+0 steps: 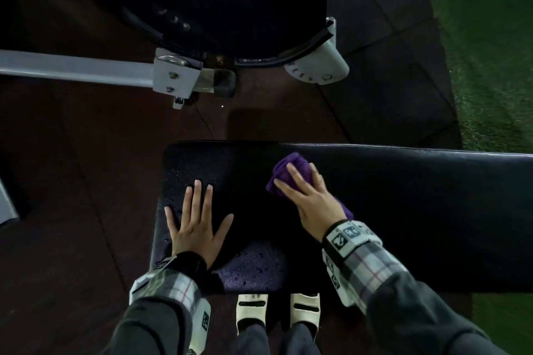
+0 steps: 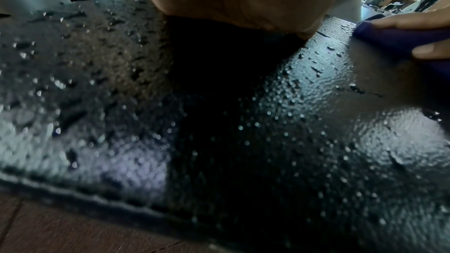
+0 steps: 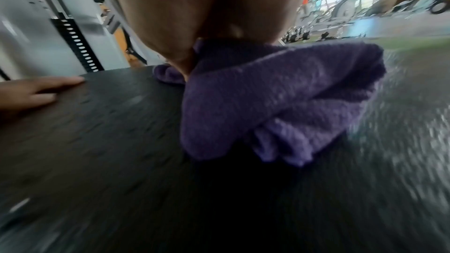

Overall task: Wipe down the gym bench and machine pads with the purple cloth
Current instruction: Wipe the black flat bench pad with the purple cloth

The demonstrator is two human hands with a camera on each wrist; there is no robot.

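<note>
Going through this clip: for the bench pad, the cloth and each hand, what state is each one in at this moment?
bench pad: beaded with droplets at the near left end, not yet wiped dry there.
purple cloth: bunched, lying on the pad under the right hand.
left hand: flat, fingers spread, resting on the wet pad.
right hand: fingers straight, pressing the cloth onto the pad.

A black padded gym bench (image 1: 403,210) spans the lower centre and right of the head view, its left end beaded with water droplets, with a bunched purple cloth (image 1: 291,170) lying on its upper middle.
</note>
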